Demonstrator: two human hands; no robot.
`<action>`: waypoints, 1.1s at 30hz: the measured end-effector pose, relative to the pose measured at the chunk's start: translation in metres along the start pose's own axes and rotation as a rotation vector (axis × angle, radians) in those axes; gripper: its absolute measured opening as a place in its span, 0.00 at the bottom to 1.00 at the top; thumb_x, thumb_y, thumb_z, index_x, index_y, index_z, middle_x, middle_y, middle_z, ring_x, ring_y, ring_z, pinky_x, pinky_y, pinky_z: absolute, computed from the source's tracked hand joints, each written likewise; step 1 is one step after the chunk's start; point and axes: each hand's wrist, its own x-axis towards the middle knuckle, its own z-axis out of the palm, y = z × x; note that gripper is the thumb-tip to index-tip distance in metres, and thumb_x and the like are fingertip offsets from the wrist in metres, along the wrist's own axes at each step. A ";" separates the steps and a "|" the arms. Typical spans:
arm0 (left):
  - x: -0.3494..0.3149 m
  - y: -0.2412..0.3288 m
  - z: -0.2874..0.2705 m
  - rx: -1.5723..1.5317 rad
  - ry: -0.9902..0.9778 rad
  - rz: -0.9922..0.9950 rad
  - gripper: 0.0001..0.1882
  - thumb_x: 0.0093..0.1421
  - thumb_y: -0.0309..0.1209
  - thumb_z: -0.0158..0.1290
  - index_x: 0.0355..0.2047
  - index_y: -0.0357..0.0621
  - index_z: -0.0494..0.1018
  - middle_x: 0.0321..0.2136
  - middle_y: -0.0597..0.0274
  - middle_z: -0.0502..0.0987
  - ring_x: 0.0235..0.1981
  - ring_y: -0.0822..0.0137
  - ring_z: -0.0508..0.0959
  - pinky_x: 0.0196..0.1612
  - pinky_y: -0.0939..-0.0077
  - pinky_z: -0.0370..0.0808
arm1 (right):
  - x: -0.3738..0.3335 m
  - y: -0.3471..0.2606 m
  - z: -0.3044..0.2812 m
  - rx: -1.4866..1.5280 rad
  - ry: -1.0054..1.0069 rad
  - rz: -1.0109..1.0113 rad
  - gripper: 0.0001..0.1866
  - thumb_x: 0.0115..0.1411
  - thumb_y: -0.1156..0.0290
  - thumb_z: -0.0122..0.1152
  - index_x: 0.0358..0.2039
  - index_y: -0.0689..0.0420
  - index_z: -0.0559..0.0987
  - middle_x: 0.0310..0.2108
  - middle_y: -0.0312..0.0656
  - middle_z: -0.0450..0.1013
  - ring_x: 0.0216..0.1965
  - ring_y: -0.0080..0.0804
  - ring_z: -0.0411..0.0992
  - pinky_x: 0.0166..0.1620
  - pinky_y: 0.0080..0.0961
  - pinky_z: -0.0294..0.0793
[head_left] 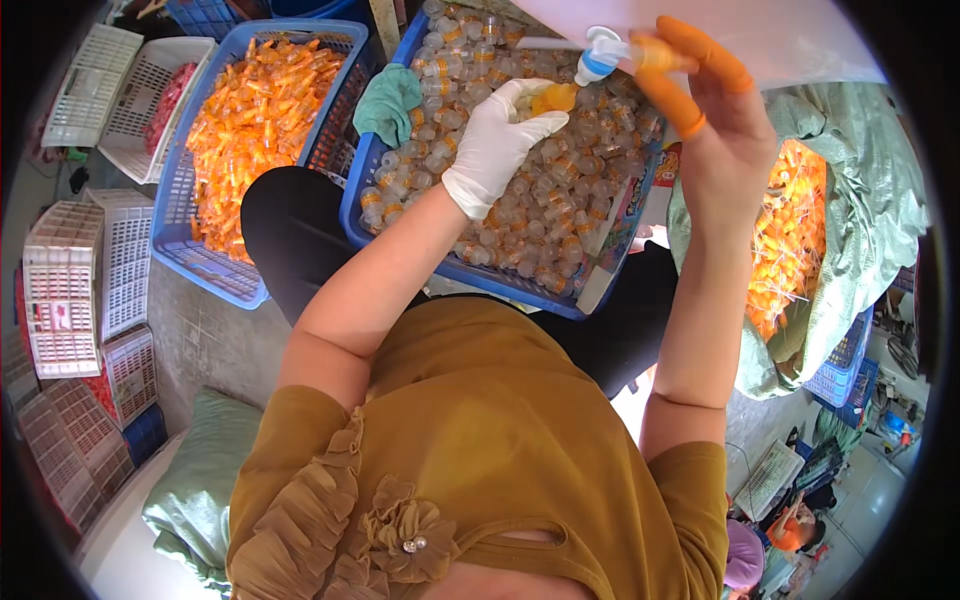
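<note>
My left hand (492,150), in a white glove, reaches over a blue basket (352,205) of small clear plastic containers (535,215) with orange bands. Its fingers are closed on a small yellow-orange piece (555,98) whose kind I cannot make out. My right hand (725,130) is raised higher, with orange finger covers on its fingertips. Between those fingers is a small translucent piece with an orange part (658,54), smeared by motion. It meets a white nozzle-like fitting with a blue ring (600,58), to the left of the fingers.
A teal cloth (388,104) hangs over the basket's left rim. Left of it stands a blue crate (208,262) heaped with orange pieces (262,125). To the right, a green sack (860,170) holds more orange pieces (785,250). White crates (62,290) line the far left.
</note>
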 end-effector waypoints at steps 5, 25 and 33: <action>-0.015 0.001 -0.012 0.159 0.018 -0.118 0.18 0.61 0.30 0.56 0.49 0.35 0.70 0.36 0.65 0.76 0.36 0.76 0.73 0.41 0.82 0.71 | -0.028 -0.001 -0.025 -0.646 -0.298 -0.029 0.15 0.51 0.83 0.63 0.41 0.59 0.79 0.39 0.41 0.76 0.42 0.36 0.74 0.47 0.27 0.71; -0.076 0.067 0.017 -0.196 -0.490 -0.369 0.20 0.64 0.42 0.54 0.45 0.36 0.72 0.27 0.63 0.76 0.27 0.76 0.73 0.29 0.85 0.68 | -0.059 -0.021 -0.049 -0.439 -0.505 0.102 0.09 0.54 0.74 0.64 0.37 0.61 0.80 0.32 0.42 0.75 0.33 0.37 0.74 0.36 0.26 0.74; -0.075 0.046 0.013 1.117 0.028 1.211 0.17 0.48 0.37 0.60 0.41 0.61 0.74 0.33 0.80 0.78 0.37 0.72 0.73 0.56 0.58 0.58 | -0.097 0.007 -0.039 0.679 -0.336 0.950 0.21 0.67 0.58 0.48 0.25 0.61 0.76 0.15 0.36 0.68 0.14 0.22 0.61 0.19 0.17 0.57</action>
